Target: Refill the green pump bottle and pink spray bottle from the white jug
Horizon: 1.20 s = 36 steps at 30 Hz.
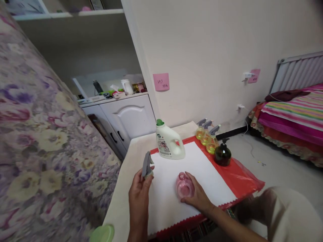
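Note:
My left hand grips a grey spray nozzle by its lower end, held above the left edge of a white sheet. My right hand is wrapped around the right side of a pink see-through bottle, whose neck is uncovered and points upward. Beyond both hands, a white detergent jug with a green cap stands on the sheet. Several spray bottles with yellow liquid and grey nozzles are lined up at the back right, and a dark pump bottle stands beside them.
Under the sheet lies red plastic on a table. A green lid or bowl is at the near left corner. A floral curtain hangs close on the left. Behind are a cabinet and the wall; a bed stands right.

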Available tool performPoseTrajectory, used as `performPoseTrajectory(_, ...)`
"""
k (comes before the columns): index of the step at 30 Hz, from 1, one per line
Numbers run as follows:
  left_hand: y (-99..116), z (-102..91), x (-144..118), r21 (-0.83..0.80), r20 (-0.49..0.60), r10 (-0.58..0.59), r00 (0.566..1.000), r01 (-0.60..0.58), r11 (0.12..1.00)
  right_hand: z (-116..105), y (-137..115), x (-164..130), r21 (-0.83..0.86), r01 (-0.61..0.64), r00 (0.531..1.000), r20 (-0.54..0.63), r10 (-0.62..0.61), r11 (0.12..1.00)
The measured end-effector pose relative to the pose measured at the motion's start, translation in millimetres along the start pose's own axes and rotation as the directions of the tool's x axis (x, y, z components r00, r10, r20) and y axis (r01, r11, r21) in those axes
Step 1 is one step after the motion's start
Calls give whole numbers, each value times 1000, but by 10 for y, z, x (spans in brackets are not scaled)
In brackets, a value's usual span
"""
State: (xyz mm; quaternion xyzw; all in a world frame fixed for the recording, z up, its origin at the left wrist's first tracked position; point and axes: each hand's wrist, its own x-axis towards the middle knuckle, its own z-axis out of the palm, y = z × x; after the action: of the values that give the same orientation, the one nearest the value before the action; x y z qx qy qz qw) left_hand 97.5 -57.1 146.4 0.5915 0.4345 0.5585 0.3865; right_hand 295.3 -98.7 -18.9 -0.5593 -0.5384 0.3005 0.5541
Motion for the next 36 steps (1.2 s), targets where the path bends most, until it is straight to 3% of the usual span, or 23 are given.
performPoseTrajectory(2,170,178,-62,-242,-39,-12,999,2,970,-2,-9,-2,0,4,1000,4,-4,1000)
performPoseTrajectory(5,368,393,-138,-408,-78,-19,997,-14,913,-11,-34,-6,7,8,1000,10,-9,1000)
performPoseTrajectory(11,507,684,-246,-364,-79,16,997,-43,930,-23,-61,-4,25,11,1000,10,-11,1000)
performPoseTrajectory(21,104,939,-332,-201,33,-53,998,58,978,-17,-72,1,34,10,1000,10,-10,999)
performPoseTrajectory(28,-207,951,-403,-111,109,-107,988,119,987,-14,-57,7,37,21,1000,13,-22,999)
performPoseTrajectory(32,-290,942,-435,-32,100,-85,991,89,996,-21,-73,-7,36,37,999,1,-37,999)
performPoseTrajectory(36,-320,949,-458,-77,89,-117,989,124,989,-36,-123,0,39,50,999,-4,-49,998)
